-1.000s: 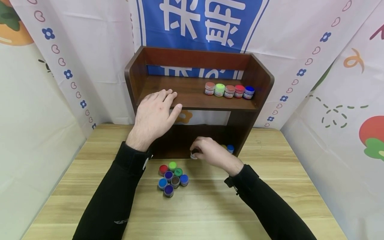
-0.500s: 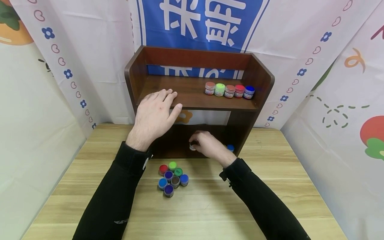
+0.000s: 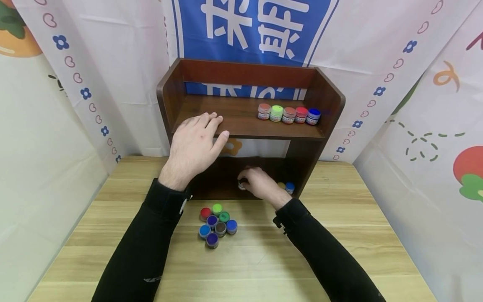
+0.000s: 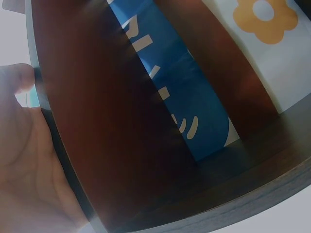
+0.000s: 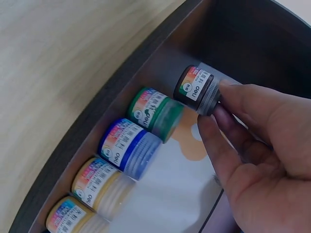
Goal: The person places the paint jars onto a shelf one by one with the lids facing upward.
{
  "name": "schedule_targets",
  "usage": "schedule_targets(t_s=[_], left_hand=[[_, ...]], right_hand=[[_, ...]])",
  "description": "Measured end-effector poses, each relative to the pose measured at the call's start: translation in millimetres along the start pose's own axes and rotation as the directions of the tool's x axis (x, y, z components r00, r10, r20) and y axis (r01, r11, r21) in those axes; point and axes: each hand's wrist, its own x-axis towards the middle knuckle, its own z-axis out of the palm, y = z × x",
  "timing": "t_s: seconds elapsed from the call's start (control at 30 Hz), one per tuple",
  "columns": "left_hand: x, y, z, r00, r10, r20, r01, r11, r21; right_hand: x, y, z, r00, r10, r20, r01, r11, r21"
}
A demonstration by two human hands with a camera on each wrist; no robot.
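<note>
In the head view my left hand rests on the left front edge of the brown shelf's upper board, fingers straight; the left wrist view shows the palm against that board. My right hand reaches into the lower compartment and pinches a small dark paint jar by its lid between thumb and fingers. Beside that jar, in the right wrist view, a green paint jar, a blue one and yellowish ones form a row. I cannot tell whether the held jar touches the compartment floor.
The brown wooden shelf stands at the table's back against a printed cloth. Several paint jars line the upper board's right side, including a lime green one. On the wooden table, in front, is a cluster of jars, including a red one.
My right hand has moved a little farther into the lower compartment and slightly left, carrying the dark jar from the shelf's front edge inward. The left hand has stayed put.
</note>
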Motion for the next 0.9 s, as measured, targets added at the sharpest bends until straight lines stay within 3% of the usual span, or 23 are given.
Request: schedule_targets(t_s=[0.17,0.2,0.43,0.6,0.7,0.9], left_hand=[[-0.3,0.1,0.3,1.0,0.002,-0.003,-0.002,1.0,-0.003],[-0.4,0.1,0.3,1.0,0.002,-0.004,-0.002,1.0,-0.004],[-0.3,0.2,0.2,1.0,0.009,-0.011,-0.009,1.0,-0.006],[-0.5,0.0,0.1,1.0,0.011,-0.013,-0.011,1.0,-0.005],[-0.3,-0.4,0.2,1.0,0.01,-0.012,-0.01,1.0,-0.003],[0.0,-1.1,0.1,1.0,0.005,-0.003,-0.005,1.0,0.0]], right_hand=[[1.8,4.0,5.7,1.0,-0.011,0.003,0.011,1.0,0.001],[6.5,16.5,14.1,1.0,-0.029,-0.006,0.029,1.0,0.002],[16.3,35.9,33.8,1.0,-0.014,0.016,0.014,0.999,-0.03],[39.0,88.9,78.5,0.997,-0.072,-0.009,0.071,0.996,-0.055],[33.2,78.4,71.9,0.997,-0.073,-0.011,0.072,0.995,-0.063],[-3.4,-0.6,-2.5,1.0,0.014,-0.008,-0.015,0.999,-0.03]])
